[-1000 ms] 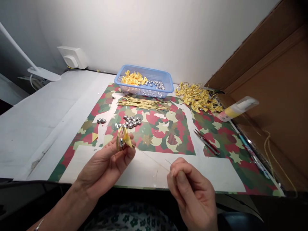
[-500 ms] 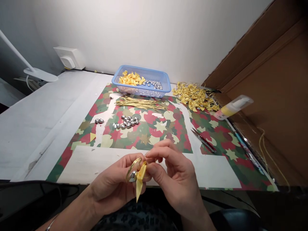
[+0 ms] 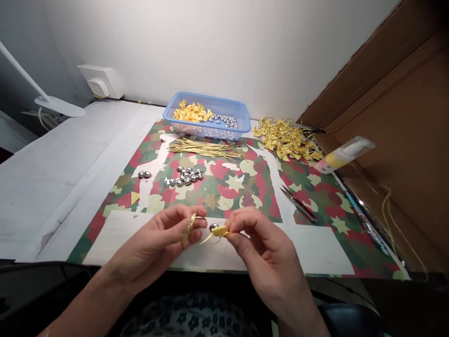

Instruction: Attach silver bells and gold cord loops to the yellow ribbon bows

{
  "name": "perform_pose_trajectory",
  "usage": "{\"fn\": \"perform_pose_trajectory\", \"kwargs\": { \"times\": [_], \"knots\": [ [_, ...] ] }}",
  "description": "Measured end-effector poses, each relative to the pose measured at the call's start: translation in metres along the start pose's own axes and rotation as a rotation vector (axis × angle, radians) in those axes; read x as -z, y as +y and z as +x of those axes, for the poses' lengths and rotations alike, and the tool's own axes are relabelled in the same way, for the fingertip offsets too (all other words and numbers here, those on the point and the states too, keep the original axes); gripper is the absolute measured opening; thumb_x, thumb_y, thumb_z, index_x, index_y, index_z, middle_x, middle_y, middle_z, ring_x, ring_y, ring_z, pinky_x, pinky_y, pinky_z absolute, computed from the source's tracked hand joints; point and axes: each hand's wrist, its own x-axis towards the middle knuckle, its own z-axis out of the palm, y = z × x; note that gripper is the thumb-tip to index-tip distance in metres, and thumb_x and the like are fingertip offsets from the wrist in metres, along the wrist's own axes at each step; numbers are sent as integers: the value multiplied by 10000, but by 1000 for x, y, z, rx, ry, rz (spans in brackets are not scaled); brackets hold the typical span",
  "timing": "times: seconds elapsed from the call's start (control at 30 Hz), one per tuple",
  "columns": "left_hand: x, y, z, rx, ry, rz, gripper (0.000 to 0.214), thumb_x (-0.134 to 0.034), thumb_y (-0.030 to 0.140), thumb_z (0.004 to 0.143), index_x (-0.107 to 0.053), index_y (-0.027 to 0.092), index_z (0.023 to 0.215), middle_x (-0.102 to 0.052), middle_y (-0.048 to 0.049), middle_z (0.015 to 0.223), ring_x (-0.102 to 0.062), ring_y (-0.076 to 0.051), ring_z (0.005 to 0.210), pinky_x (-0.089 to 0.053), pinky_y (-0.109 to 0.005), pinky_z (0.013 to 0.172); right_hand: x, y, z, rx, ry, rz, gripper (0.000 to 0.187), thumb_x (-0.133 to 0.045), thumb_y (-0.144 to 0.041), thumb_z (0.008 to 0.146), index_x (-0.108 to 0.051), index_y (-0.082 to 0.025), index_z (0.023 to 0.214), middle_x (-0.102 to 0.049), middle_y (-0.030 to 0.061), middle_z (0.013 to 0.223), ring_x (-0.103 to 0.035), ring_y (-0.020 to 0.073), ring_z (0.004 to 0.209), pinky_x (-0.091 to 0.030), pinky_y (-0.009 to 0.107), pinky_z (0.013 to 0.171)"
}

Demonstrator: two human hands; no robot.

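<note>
Between the thumb and fingertips of my right hand (image 3: 268, 252) is a folded yellow ribbon piece (image 3: 220, 231), closed in a pinch. One pointed tail of it sticks out to the left, and a shiny silver bead (image 3: 213, 227) sits against its upper side. My left hand (image 3: 163, 238) is just left of it, fingers curved and apart, not touching the ribbon piece. A thin gold ring-shaped band (image 3: 189, 229) loops around a digit of that hand. Both hands are above the white strip (image 3: 301, 248) along the table's front.
Behind the hands lie silver beads (image 3: 189, 176) and gold twist ties (image 3: 206, 148). A blue basket (image 3: 206, 96) holds yellow ribbon pieces and beads. To the right are a pile of yellow ribbon pieces (image 3: 286, 138), a pump bottle (image 3: 343, 155), and slim pointed scissors (image 3: 299, 204).
My hands have moved apart. The left hand has let go of the ribbon piece, which has shifted right and turned from hanging down to pointing left in my right hand's pinch.
</note>
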Motion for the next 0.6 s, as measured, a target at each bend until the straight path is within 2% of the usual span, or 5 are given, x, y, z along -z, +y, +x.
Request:
{"fn": "perform_pose_trajectory", "kwargs": {
  "times": [0.13,0.23,0.33,0.47,0.6],
  "knots": [
    [0,12,-9,-152,5,296,162,-860,213,822,-794,211,674,-744,-72,1245,-655,-251,1229,-576,-224,927,6,-2,2,-49,-68,-253,153,-518,-159,1009,-586,-218,885,-611,-10,789,-548,131,678,-441,261,620],
    [-12,12,-15,-221,-75,507,126,-852,205,814,-818,213,693,-740,-107,1259,-680,-286,1179,-580,-255,892,5,-5,5,-34,-110,-339,180,-501,-129,1001,-591,-211,869,-645,6,810,-592,144,736,-460,258,650],
    [-19,8,-14,-271,-128,675,107,-806,204,858,-825,209,753,-751,-115,1197,-703,-261,1060,-561,-277,897,2,-6,7,-12,-134,-367,189,-497,-119,1000,-603,-213,875,-673,13,839,-609,148,753,-473,259,665],
    [-16,5,-8,-260,-148,635,106,-751,189,907,-824,205,831,-741,-98,1092,-687,-225,967,-556,-270,832,2,-1,7,20,-139,-358,178,-513,-106,998,-611,-211,893,-665,11,830,-610,149,758,-486,262,684],
    [-15,4,-8,-255,-133,635,117,-725,179,929,-813,209,859,-738,-71,1000,-690,-202,917,-560,-264,811,5,1,2,53,-38,-321,152,-533,-115,1002,-646,-215,980,-668,21,914,-625,145,813,-502,257,697]
  ]
}}
